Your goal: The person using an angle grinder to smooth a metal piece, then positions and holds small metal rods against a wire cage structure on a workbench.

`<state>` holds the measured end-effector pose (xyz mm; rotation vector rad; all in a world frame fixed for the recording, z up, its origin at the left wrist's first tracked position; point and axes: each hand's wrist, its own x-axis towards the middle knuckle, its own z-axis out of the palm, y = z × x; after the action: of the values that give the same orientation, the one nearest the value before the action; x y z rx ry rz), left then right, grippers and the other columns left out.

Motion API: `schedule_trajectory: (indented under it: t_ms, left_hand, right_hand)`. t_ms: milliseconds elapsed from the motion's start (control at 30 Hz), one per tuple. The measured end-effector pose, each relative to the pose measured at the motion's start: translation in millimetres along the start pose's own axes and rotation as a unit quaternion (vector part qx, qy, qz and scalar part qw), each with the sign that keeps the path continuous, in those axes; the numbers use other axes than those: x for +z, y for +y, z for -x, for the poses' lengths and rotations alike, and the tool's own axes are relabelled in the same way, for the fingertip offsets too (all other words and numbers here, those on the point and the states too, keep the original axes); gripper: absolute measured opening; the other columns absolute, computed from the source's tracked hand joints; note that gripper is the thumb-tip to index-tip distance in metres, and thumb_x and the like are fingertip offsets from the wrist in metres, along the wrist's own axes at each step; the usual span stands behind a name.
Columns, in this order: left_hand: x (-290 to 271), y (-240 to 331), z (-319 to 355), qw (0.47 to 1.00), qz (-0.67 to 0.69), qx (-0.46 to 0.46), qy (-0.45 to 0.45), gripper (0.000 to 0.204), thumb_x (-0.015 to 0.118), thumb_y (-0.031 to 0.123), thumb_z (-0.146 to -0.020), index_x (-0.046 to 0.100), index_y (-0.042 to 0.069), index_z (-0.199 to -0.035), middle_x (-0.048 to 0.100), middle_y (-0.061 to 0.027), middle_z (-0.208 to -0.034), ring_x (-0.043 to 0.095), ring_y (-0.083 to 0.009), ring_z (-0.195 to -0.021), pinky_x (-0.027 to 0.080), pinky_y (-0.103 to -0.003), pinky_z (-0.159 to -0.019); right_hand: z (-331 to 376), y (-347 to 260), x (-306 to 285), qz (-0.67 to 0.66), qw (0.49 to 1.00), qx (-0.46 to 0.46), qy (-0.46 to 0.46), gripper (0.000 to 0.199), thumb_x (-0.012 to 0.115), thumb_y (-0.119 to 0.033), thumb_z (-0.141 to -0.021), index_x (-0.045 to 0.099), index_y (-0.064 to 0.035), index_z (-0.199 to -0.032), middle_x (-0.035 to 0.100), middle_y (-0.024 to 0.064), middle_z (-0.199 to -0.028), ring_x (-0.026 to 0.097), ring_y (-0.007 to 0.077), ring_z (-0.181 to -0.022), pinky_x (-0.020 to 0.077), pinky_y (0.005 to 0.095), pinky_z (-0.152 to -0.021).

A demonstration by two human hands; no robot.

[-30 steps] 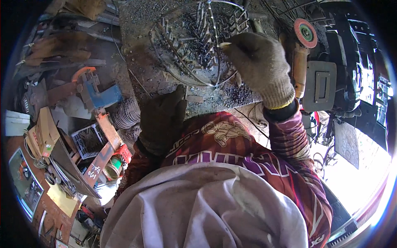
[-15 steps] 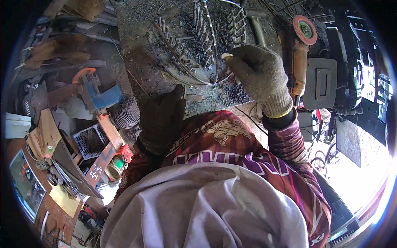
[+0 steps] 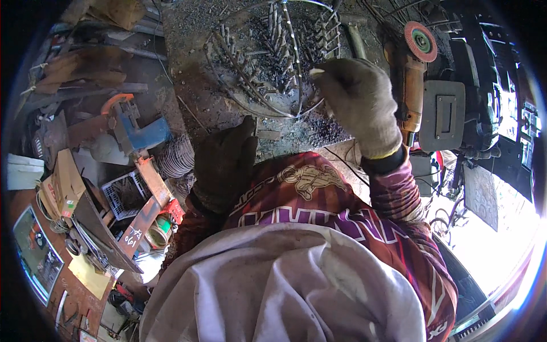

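Observation:
A frame of bent metal rods [image 3: 300, 62], with rows of short rods along its ribs, lies on the dark, grit-covered worktable [image 3: 191, 68]. My right hand [image 3: 362, 102], in a grey knitted glove, is raised over the frame's right side. Its fingers are curled together, and a small pale tip juts out at their left end; I cannot make out whether that is a held piece. My left hand [image 3: 225, 165], in a darker glove, rests at the near table edge with its fingers stretched forward. Close to its fingertips lies a small flat metal strip [image 3: 269, 135].
To the right lie an angle grinder [image 3: 413, 97] with a reddish flap disc [image 3: 420, 41] and a dark welding mask [image 3: 442, 114]. A metal tube [image 3: 356, 43] lies behind my right hand. On the left are a blue cut-off machine [image 3: 139, 134], coiled wire [image 3: 175, 158] and a white crate [image 3: 126, 195].
My right hand has shifted slightly up and to the right, its fingers still curled. The left hand stays at the table edge almost unmoved.

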<state>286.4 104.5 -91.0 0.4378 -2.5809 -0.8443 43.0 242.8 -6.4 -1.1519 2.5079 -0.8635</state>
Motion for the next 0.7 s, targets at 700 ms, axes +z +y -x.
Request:
schedule_trajectory:
  t_ms: [700]
  left_hand:
    - [-4.9, 1.4, -3.3, 0.999, 0.000, 0.001, -0.033, 0.034, 0.075, 0.015, -0.094, 0.073, 0.006, -0.127, 0.077, -0.0162, -0.101, 0.073, -0.0353, -0.087, 0.058, -0.047, -0.079]
  right_hand:
    - [13.7, 14.0, -2.7, -0.061, 0.998, 0.027, 0.007, 0.027, 0.078, -0.032, -0.093, 0.081, -0.0051, -0.095, 0.075, 0.0167, -0.081, 0.076, 0.0347, -0.078, 0.0594, 0.0429, -0.072]
